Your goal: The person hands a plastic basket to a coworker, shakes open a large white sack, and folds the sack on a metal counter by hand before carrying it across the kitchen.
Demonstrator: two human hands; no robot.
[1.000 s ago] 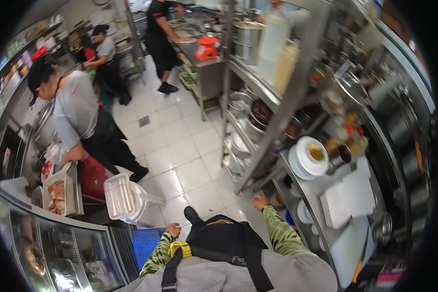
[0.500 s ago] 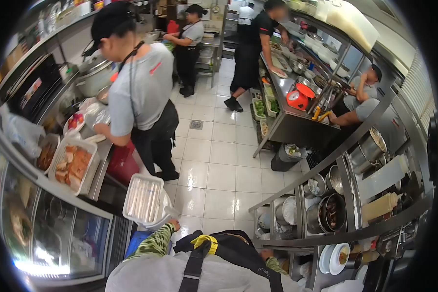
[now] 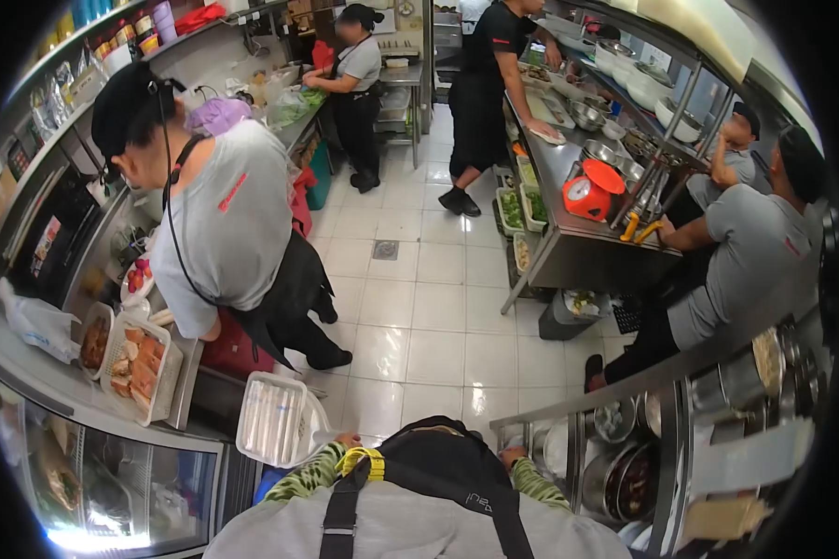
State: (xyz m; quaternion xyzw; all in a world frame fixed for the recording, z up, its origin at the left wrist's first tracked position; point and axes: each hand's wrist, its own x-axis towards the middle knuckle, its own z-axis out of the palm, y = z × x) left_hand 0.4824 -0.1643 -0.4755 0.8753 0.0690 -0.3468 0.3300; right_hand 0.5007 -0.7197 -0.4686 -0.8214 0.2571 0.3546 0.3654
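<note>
My left hand (image 3: 347,440) is low in the view, just right of a white container (image 3: 272,419) of pale, long items on a stool. Its fingers are small and partly hidden, so their pose is unclear. On the other side of my dark apron (image 3: 429,454), my right hand (image 3: 512,455) hangs beside the metal shelf rack (image 3: 578,410). Little of it shows, and whether it touches the rack cannot be made out. Patterned green sleeves cover both forearms.
A person in grey (image 3: 228,214) bends over the left counter, near a tray of orange-pink pieces (image 3: 138,371). Other people stand at the back and right. A red scale (image 3: 594,190) sits on the steel counter (image 3: 569,244). A bin (image 3: 569,317) stands below.
The view has swung from the right-hand shelves toward the aisle and come forward. More of the people at the right shows. The person at the left has moved closer to the frame's left edge.
</note>
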